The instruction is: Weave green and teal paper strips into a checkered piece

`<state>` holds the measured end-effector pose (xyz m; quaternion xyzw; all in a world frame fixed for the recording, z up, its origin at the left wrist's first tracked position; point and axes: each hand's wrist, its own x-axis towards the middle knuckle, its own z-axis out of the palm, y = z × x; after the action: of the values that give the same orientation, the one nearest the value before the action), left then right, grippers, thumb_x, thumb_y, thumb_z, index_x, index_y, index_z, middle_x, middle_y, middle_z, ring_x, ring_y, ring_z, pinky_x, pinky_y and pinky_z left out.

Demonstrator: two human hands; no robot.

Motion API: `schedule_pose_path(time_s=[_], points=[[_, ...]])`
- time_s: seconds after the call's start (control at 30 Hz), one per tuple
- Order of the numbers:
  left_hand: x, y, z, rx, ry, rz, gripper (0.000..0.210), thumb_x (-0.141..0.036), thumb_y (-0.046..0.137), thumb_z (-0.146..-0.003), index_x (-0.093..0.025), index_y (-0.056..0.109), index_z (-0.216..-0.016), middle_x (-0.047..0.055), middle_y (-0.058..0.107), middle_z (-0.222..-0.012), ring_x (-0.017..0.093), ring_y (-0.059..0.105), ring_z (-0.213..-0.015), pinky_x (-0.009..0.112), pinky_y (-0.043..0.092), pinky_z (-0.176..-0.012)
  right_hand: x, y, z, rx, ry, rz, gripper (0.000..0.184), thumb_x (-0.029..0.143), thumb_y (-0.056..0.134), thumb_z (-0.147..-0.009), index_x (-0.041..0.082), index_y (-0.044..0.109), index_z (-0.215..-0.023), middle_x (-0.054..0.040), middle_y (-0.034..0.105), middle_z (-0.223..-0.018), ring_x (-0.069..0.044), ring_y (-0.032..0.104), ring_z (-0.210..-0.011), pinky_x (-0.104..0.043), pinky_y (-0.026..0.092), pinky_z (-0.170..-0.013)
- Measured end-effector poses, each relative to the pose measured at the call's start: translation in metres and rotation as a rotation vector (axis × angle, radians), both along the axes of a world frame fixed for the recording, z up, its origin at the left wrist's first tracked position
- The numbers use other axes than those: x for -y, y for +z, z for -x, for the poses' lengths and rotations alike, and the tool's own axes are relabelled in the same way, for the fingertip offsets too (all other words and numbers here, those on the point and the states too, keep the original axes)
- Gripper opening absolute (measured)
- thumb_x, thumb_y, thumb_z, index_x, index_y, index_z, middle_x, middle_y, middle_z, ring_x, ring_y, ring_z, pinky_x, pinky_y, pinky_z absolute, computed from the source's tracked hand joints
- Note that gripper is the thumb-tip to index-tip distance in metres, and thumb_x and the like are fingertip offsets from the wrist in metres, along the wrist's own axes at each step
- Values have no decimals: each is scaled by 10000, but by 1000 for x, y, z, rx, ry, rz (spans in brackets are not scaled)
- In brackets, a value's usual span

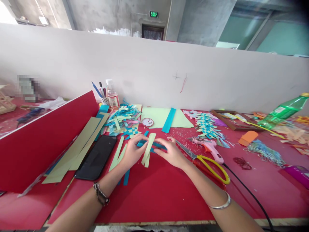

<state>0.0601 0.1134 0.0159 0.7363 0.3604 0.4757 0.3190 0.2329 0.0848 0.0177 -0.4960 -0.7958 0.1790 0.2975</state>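
Note:
Over the red tabletop, my left hand (135,149) pinches folded pale green paper strips (150,145) between thumb and fingers. Facing it, my right hand (172,153) has thumb and forefinger around a blue paper strip (161,146) that crosses the green ones. Fingers partly hide where the strips meet. Loose pale green strips (117,153) lie left of my left hand, and a blue strip (126,177) lies under that wrist. Just right of my right hand are scissors (212,164) with yellow and red handles, and a pink glue gun (207,146).
A black phone (96,158) and long green paper strips (77,151) lie left, beside a red board (48,138). Behind are a pile of woven paper pieces (123,117), a bottle (112,96) and green sheets (154,114). A black cord (248,190) runs down the right.

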Motion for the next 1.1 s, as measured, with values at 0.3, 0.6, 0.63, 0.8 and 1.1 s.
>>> schedule_pose_path(time_s=[0.3,0.6,0.63,0.8,1.1], points=[[0,-2,-3,143,-9,443,219,-384,515,-739,-177,531,-810,-7,551,-770,106,537,-646,188,446,-545,1,-5,7,-187,37,166,224,362,492,-784,234,599,-934,1,610,-669,-146,533,-622,-269,408,-609],[7,-1,-4,259,-248,712,479,-487,464,-762,-244,345,-1157,-5,541,-802,124,593,-627,247,497,-532,-3,-6,4,-415,60,367,253,358,421,-818,188,557,-689,44,521,-469,-89,471,-438,-200,352,-459],[9,0,-5,228,-253,696,495,-464,501,-747,-240,341,-1159,-4,545,-811,122,594,-634,239,494,-526,-3,-6,3,-422,51,385,258,365,421,-817,187,560,-692,44,525,-468,-87,468,-430,-196,347,-445],[11,5,-8,92,-301,663,325,-370,582,-704,-177,450,-930,-51,530,-653,73,528,-474,214,459,-490,-4,-4,0,-475,47,454,253,389,447,-801,182,568,-720,43,535,-479,-76,469,-416,-179,344,-411],[3,3,-1,5,-175,601,375,-483,379,-802,-162,450,-621,-64,405,-428,44,362,-337,147,230,-315,-8,-5,-4,-569,-27,474,323,453,436,-798,166,574,-748,27,571,-510,-78,477,-393,-188,340,-382]])
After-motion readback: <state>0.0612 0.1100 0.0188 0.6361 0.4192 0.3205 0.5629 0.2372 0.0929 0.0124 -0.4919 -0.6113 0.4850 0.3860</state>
